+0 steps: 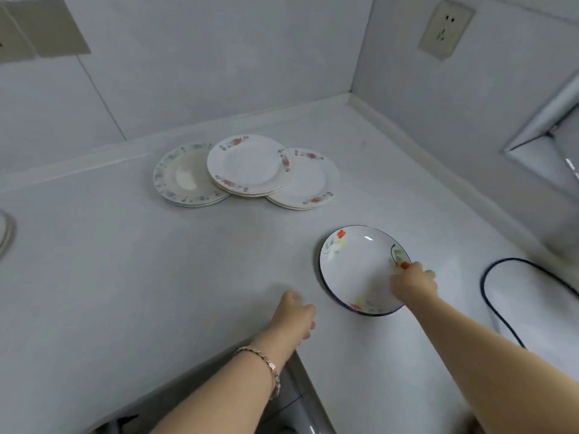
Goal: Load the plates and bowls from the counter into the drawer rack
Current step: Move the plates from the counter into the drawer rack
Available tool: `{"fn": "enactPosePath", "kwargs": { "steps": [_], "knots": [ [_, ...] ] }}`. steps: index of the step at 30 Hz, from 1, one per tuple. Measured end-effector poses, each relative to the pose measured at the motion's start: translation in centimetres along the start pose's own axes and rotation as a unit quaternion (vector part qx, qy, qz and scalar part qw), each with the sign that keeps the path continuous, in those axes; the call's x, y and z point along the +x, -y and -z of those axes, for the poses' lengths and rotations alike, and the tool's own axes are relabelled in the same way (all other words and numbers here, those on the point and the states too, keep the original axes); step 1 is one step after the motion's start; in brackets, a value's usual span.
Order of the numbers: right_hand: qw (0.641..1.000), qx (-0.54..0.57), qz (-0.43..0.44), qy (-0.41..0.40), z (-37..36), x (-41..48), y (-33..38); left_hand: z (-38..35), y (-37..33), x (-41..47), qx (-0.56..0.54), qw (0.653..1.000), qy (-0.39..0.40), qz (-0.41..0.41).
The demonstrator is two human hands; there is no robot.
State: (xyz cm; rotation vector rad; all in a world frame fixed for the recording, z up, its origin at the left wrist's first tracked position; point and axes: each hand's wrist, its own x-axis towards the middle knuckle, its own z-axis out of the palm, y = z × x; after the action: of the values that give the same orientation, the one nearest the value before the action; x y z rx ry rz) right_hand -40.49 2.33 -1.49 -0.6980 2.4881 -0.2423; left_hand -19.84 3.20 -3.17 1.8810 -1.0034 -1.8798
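A shallow white bowl with a dark rim and orange flower print lies on the grey counter at the right. My right hand pinches its right rim, fingers over the edge. My left hand hovers just left of the bowl, fingers loosely curled and holding nothing. Farther back lie three overlapping piles of floral plates: a left pile, a middle one resting on top, and a right one. The drawer rack is out of view.
The counter meets tiled walls in a corner behind the plates. A black cable loops over the counter at the right. A wall socket sits high on the right wall. The counter's front edge runs below my left wrist.
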Motion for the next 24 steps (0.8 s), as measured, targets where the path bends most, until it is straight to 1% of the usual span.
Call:
{"fn": "enactPosePath", "kwargs": {
  "steps": [2,4,6,9,13,16,18,20,22,24],
  "knots": [
    [0.998,0.049,-0.032,0.023,-0.9,2.1,-0.2,-1.8,-1.1,2.1,-0.001,1.000,0.005,0.007],
    [0.994,0.099,-0.043,0.033,-2.0,3.6,-0.4,-3.2,-2.1,4.1,-0.005,0.999,0.032,0.004],
    [0.990,0.131,-0.045,0.018,-2.6,4.7,-0.6,-4.2,-3.0,5.3,-0.013,0.998,0.060,-0.005],
    [0.986,0.159,-0.055,-0.006,-2.8,5.3,-1.0,-4.6,-3.4,6.2,-0.042,0.997,0.071,-0.005],
    [0.977,0.205,-0.049,-0.037,-3.6,4.0,-0.9,-3.2,-2.4,5.6,-0.065,0.996,0.053,-0.019],
    [0.973,0.231,0.009,-0.021,-5.3,0.4,0.3,0.7,-0.6,3.9,-0.097,0.994,0.022,-0.046],
    [0.964,0.256,0.073,0.013,-6.5,-3.1,1.2,4.6,1.2,2.1,-0.107,0.992,-0.007,-0.064],
    [0.945,0.291,0.124,0.081,-7.6,-6.7,1.8,8.9,3.3,0.1,-0.109,0.990,-0.040,-0.082],
    [0.927,0.310,0.143,0.153,-9.2,-11.4,2.8,13.9,6.0,-2.7,-0.123,0.985,-0.073,-0.096],
    [0.916,0.308,0.162,0.198,-11.3,-16.5,3.7,18.7,9.0,-5.9,-0.134,0.981,-0.092,-0.102]
  ]
}}
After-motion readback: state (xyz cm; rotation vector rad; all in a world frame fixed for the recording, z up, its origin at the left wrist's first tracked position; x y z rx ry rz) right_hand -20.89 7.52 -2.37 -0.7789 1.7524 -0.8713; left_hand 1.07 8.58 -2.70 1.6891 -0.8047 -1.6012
